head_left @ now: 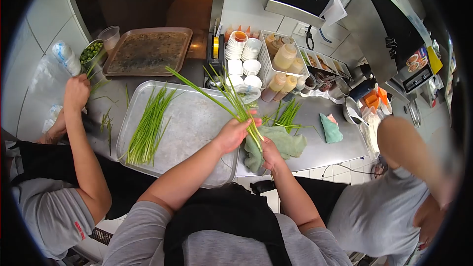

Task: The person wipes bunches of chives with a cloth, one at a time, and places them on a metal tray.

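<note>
Black apron (221,224): nearest, over a grey shirt (202,251); both of the wearer's arms reach forward past it and converge
Left hand (233,134): forearm slanting up and rightward over the near edge of the metal tray (192,120); fingers curled around the green stalks (230,99), gripping them partway up
Right hand (271,153): forearm angled up and leftward, lower and nearer than the other; closed about the pale ends of the same stalks, its fingers partly hidden
Green stalks: raised between the two hands, right of the tray's middle; pale ends down, tips fanning up and leftward, a few leaning far out
Green cloth (291,142): bunched on the steel counter (320,153), beside and partly behind the right hand; loose stalks (289,115) lie just beyond
Bunch on the tray (150,125): laid lengthwise along the left side
Neighbours: a co-worker's hand (77,91) at the left, fingers bent, its hold unclear; another co-worker's forearm (406,140) at the right, raised and blurred
Back of the counter: brown tray (148,51) at left; white cups (237,44) in stacks; basket (266,64) of squeeze bottles (284,58) to their right
</note>
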`<state>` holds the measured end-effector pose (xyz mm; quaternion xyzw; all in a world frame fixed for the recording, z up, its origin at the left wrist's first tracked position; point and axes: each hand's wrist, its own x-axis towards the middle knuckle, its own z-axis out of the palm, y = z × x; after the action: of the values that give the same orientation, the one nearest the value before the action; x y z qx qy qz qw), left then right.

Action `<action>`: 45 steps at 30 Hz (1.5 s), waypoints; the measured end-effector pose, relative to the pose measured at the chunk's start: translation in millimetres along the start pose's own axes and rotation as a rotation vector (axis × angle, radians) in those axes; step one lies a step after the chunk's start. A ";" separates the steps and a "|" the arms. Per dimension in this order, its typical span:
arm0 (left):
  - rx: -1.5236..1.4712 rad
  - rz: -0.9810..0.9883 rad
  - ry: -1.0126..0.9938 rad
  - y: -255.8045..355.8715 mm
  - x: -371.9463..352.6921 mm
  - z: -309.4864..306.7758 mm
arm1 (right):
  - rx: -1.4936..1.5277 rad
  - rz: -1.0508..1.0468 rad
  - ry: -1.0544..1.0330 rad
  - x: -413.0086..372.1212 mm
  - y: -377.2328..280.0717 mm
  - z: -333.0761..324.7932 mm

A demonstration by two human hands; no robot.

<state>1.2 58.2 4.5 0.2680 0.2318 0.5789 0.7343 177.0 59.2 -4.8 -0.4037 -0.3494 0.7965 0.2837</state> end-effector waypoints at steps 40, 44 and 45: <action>1.136 -0.114 -0.032 -24.4 -44.8 -3.7 | 0.144 -0.150 0.087 7.5 28.5 0.0; 0.913 0.101 0.159 -21.0 -46.4 -14.1 | -0.383 -0.437 0.193 1.2 -7.9 3.1; 0.892 0.140 0.208 -18.3 -44.9 -17.4 | -0.913 -0.464 0.294 -9.1 -26.2 5.3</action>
<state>-6.7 13.2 -19.3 0.5132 0.5119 0.4948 0.4794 181.7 66.4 22.1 -0.5054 -0.6972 0.4149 0.2939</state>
